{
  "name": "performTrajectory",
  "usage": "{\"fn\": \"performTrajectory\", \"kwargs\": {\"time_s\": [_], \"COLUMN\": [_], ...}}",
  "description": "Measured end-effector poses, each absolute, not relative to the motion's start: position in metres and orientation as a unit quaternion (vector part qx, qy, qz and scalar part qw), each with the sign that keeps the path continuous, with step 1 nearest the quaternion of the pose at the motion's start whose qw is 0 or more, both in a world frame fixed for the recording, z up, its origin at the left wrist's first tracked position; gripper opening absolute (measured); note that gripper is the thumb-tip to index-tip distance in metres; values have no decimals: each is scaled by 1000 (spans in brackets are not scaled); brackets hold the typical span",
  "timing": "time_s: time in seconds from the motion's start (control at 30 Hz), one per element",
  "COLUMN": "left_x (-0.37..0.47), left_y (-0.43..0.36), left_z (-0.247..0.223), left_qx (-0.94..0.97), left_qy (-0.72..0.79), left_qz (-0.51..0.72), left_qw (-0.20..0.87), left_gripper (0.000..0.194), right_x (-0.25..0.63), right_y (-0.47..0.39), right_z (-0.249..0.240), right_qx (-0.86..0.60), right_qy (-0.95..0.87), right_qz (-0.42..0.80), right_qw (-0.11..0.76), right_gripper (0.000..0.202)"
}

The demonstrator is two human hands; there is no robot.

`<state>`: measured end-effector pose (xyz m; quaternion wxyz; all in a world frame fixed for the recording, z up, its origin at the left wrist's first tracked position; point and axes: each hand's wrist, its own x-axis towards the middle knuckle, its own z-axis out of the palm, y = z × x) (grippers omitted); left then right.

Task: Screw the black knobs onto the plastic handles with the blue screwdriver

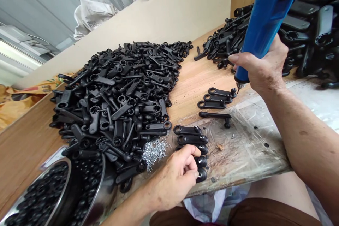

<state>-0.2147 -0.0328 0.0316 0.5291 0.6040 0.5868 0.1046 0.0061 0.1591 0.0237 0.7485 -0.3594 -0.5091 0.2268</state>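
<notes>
My right hand [265, 63] is wrapped around a blue electric screwdriver [267, 21], its bit pointing down above the bench. Below the bit lie several black crank handles [215, 98] side by side, and one more handle [215, 114] lies apart on its side. My left hand [182, 173] is over a front row of black crank handles [192, 139], fingers curled and thumb tip at the knob end of the nearest one. Small silver screws show in some knob ends. Whatever is between the left fingertips is too small to make out.
A large heap of black handles [127, 84] fills the left, with a pile of small screws [155, 152] at its edge. Metal bowls [97, 190] of small black parts stand front left. More black handles [296, 21] are heaped at right. A pale board [169, 17] stands behind.
</notes>
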Motion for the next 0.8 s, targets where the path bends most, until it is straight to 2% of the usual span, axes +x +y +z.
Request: {"fn": "performTrajectory", "kwargs": {"time_s": [0.57,0.8], "left_x": [-214,-217], "left_y": [-36,-35], "left_z": [26,32], "left_qx": [645,637], "left_qy": [605,625], "left_qz": [93,99], "left_qw": [457,441], "left_gripper": [37,32], "right_x": [7,7], "right_y": [162,161], "right_z": [20,21], "right_qx": [-345,-346], "right_qy": [-525,-514], "right_qz": [212,222], "right_qw": [748,753], "right_gripper": [40,39]}}
